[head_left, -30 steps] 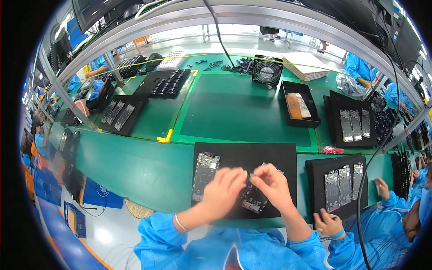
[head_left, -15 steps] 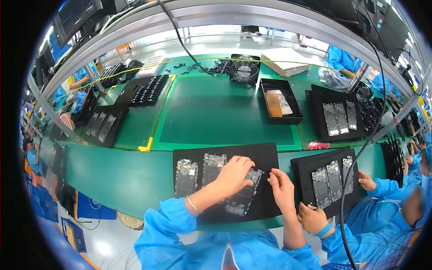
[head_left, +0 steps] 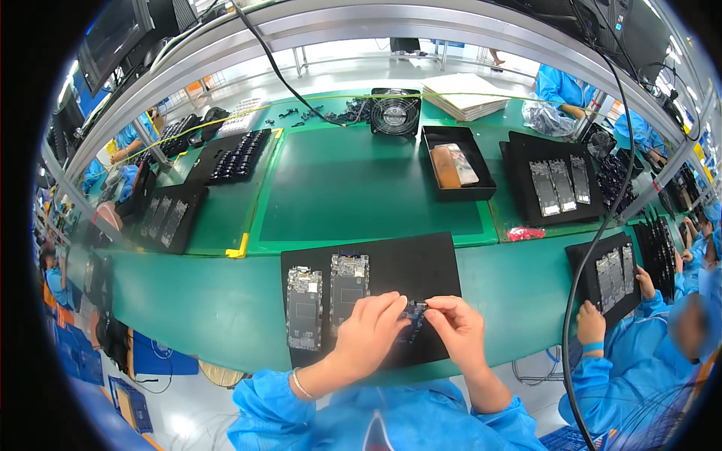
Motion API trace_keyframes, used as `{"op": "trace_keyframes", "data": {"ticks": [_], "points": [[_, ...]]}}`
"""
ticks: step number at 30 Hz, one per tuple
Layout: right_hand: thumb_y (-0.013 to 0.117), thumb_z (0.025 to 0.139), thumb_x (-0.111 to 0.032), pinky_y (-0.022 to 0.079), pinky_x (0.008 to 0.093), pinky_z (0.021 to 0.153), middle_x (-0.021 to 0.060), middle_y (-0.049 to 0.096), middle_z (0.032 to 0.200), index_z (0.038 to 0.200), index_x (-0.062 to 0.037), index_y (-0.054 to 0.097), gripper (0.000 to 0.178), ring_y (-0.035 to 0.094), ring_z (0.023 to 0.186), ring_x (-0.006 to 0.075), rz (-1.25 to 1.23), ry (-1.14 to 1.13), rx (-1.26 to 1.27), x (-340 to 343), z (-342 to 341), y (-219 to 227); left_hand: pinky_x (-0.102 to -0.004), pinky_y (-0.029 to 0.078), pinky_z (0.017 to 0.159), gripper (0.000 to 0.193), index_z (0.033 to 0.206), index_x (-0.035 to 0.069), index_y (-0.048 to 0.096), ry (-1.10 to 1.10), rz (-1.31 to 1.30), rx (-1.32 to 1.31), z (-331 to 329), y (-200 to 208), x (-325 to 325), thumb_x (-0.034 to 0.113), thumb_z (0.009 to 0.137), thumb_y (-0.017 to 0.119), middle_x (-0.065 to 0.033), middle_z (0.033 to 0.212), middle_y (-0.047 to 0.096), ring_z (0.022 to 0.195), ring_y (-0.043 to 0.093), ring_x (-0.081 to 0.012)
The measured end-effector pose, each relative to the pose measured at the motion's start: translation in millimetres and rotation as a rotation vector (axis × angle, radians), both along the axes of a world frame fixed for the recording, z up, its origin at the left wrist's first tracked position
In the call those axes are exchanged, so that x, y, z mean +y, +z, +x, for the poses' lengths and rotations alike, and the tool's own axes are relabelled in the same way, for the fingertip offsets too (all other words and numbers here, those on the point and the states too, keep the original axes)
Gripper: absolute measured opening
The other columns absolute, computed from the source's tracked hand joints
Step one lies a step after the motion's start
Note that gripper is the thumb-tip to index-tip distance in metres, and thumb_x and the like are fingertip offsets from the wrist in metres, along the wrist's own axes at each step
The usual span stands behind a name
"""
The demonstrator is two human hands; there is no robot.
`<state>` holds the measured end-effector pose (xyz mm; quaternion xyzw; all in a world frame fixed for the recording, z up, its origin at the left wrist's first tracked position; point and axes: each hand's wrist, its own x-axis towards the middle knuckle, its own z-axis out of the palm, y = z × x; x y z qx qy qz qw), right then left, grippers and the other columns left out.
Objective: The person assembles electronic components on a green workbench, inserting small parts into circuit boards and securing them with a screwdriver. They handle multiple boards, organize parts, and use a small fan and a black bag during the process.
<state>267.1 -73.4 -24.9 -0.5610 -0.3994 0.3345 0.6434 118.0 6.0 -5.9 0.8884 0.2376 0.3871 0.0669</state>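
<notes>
Electronics workshop, with green worktop (head_left: 188, 293), circuit boards (head_left: 350, 286), metal frame (head_left: 361, 28), blue smocks (head_left: 639, 376)

The green bench (head_left: 188, 301) carries a black mat (head_left: 421, 263), an open box (head_left: 468, 193) and a fan (head_left: 395, 115).

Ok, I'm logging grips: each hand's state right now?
Left hand: fingers curled at the dark blue circuit board; grip cannot be told.
Right hand: thumb and index finger bent at its edge; whether closed cannot be told.
</notes>
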Motion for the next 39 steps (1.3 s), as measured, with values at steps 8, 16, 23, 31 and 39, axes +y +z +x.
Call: {"op": "trace_keyframes", "data": {"ticks": [8, 16, 23, 31, 39], "points": [[0.064, 0.08, 0.004, 0.052, 0.0245, 0.074, 0.0069, 0.061, 0.092, 0.093, 0.001, 0.06, 0.015, 0.061, 0.084, 0.0116, 0.09, -0.074, -0.012, -8.3, -16.9, 3.6, -0.0322, 0.051, 0.066, 0.047, 0.107, 0.003, 0.056, -0.011, 0.11, -0.041, -4.9, -5.2, -9.8, 0.01, 0.065, 0.077, -0.0108, 0.103, 0.057, 0.084, 0.058, -0.0273], [0.065, 0.077, 0.006, 0.052, 0.0243, 0.071, 0.0073, 0.06, 0.089, 0.09, 0.0007, 0.059, 0.015, 0.061, 0.082, 0.0129, 0.095, -0.118, -0.073, -9.9, -21.8, 3.1, -0.032, 0.051, 0.066, 0.047, 0.107, 0.003, 0.056, -0.031, 0.129, -0.057, -8.6, -6.8, -12.4, 0.009, 0.065, 0.077, -0.0108, 0.103, 0.056, 0.083, 0.058, -0.0271], [0.066, 0.076, 0.006, 0.051, 0.0245, 0.069, 0.0085, 0.06, 0.089, 0.087, -0.0003, 0.057, 0.015, 0.061, 0.081, 0.0132, 0.111, -0.091, -0.127, -11.2, -18.6, -0.2, -0.0311, 0.051, 0.062, 0.051, 0.108, 0.003, 0.055, -0.058, 0.156, -0.055, -12.8, -11.1, -14.4, 0.008, 0.063, 0.078, -0.0103, 0.103, 0.056, 0.082, 0.058, -0.0263], [0.058, 0.085, 0.003, 0.048, 0.021, 0.071, 0.0052, 0.059, 0.092, 0.096, 0.0027, 0.061, 0.011, 0.058, 0.081, 0.01, -0.045, 0.251, -0.15, -2.0, 4.9, 25.6, -0.0331, 0.052, 0.067, 0.052, 0.106, 0.006, 0.055, -0.072, 0.075, -0.133, -22.1, -8.0, -2.4, 0.011, 0.061, 0.081, -0.01, 0.102, 0.057, 0.084, 0.057, -0.027], [0.056, 0.086, 0.001, 0.046, 0.0187, 0.065, 0.0023, 0.058, 0.088, 0.09, 0.0022, 0.059, 0.006, 0.054, 0.078, 0.0049, -0.075, 0.305, -0.202, 7.9, 10.5, 32.2, -0.035, 0.052, 0.071, 0.052, 0.106, 0.006, 0.054, -0.125, 0.018, -0.112, -20.1, -8.9, 3.2, 0.013, 0.062, 0.081, -0.0106, 0.103, 0.057, 0.086, 0.058, -0.0274]]}}
